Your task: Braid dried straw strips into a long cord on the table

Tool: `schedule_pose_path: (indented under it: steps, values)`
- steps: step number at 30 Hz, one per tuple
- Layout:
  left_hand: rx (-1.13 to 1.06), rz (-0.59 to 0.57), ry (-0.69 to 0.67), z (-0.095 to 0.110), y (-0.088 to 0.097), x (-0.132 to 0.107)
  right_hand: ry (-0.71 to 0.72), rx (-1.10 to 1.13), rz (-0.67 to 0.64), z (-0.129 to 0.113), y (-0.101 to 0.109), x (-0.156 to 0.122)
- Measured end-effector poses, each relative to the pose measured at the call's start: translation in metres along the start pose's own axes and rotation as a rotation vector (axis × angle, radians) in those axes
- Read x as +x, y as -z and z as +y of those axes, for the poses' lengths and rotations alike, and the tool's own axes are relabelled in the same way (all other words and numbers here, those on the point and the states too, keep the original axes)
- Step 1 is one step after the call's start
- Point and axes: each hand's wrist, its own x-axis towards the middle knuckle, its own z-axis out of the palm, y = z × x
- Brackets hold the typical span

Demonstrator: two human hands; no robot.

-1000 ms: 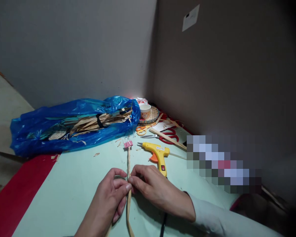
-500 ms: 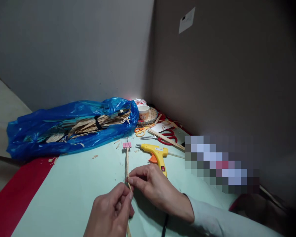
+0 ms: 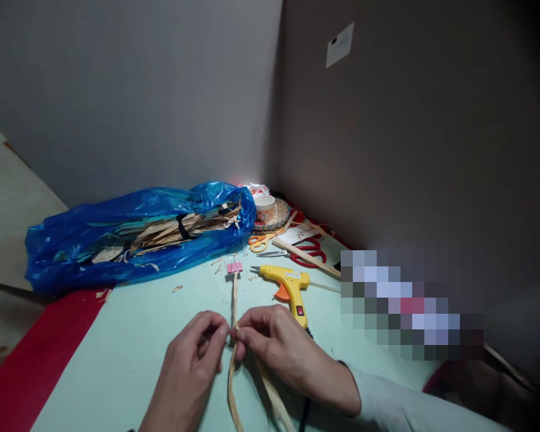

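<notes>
A narrow braid of pale dried plant strips (image 3: 234, 300) hangs from a pink binder clip (image 3: 234, 268) on the pale green tabletop. My right hand (image 3: 274, 342) pinches the braid's lower end between thumb and fingertips. On the other side of the braid my left hand (image 3: 189, 360) is closed, its thumb and forefinger pinching at a strip right beside the right fingertips; the exact grip is partly hidden. One loose strip (image 3: 232, 390) trails down between the hands. More loose strips (image 3: 272, 396) run out below my right hand.
A yellow glue gun (image 3: 288, 279) lies just beyond my right hand. Behind it are red-handled scissors (image 3: 308, 255), orange-handled scissors (image 3: 260, 242) and a paper cup (image 3: 264, 210) on a woven tray (image 3: 281, 213). A blue plastic bag (image 3: 90, 216) holds a straw bundle (image 3: 166, 233).
My left hand has moved up and left, from below the right hand to level with it. Loose strips now show hanging below. The right hand still pinches the braid.
</notes>
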Motion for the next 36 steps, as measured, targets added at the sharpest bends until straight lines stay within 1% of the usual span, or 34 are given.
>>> schedule_pose_path:
  steps: [2, 3, 5, 7, 10, 12, 16, 18, 21, 25, 26, 28, 30, 32, 34, 36]
  values:
    - [-0.236, -0.159, 0.055, -0.003, -0.001, 0.006, 0.009, 0.028, -0.015, 0.001, -0.001, -0.001]
    - [-0.343, -0.215, 0.062, -0.004, -0.002, 0.008, 0.006, 0.034, -0.024, 0.001, -0.001, -0.002]
    - [-0.512, -0.269, 0.093, -0.006, -0.007, 0.009, -0.008, -0.015, -0.01, -0.001, 0.0, -0.003]
    - [-0.618, -0.301, 0.183, -0.006, -0.011, 0.008, -0.013, -0.115, 0.023, -0.004, 0.001, -0.004]
    - [-0.663, -0.303, 0.306, -0.005, -0.013, 0.007, -0.006, -0.226, 0.017, -0.01, 0.004, -0.006]
    - [-0.656, -0.277, 0.342, -0.004, -0.012, 0.007, 0.016, -0.325, 0.014, -0.012, 0.004, -0.01]
    - [-0.613, -0.23, 0.365, -0.005, -0.011, 0.006, 0.077, -0.586, 0.094, -0.013, 0.002, -0.019]
    - [-0.562, -0.192, 0.348, -0.004, -0.011, 0.005, 0.158, -0.653, 0.09, -0.013, 0.001, -0.022]
    - [-0.493, -0.153, 0.344, -0.003, -0.01, 0.004, 0.384, -0.783, 0.057, -0.013, -0.001, -0.025]
    - [-0.481, -0.169, 0.372, 0.0, -0.008, 0.004, 0.717, -0.967, -0.037, -0.007, -0.003, -0.022]
    - [-0.498, -0.175, 0.363, 0.001, -0.007, 0.003, 0.779, -1.001, -0.054, -0.005, -0.003, -0.021]
    - [-0.525, -0.18, 0.342, 0.002, -0.006, 0.003, 0.845, -1.051, -0.074, -0.002, -0.004, -0.019]
    - [-0.523, -0.178, 0.331, 0.003, -0.006, 0.002, 0.851, -1.053, -0.09, -0.001, -0.004, -0.018]
    - [-0.49, -0.173, 0.329, 0.004, -0.006, 0.001, 0.792, -0.983, -0.086, -0.004, -0.004, -0.02]
    - [-0.494, -0.165, 0.352, 0.003, -0.006, 0.001, 0.654, -0.845, -0.035, -0.009, -0.002, -0.021]
    - [-0.538, -0.167, 0.376, 0.002, -0.006, 0.002, 0.452, -0.682, 0.083, -0.014, 0.001, -0.021]
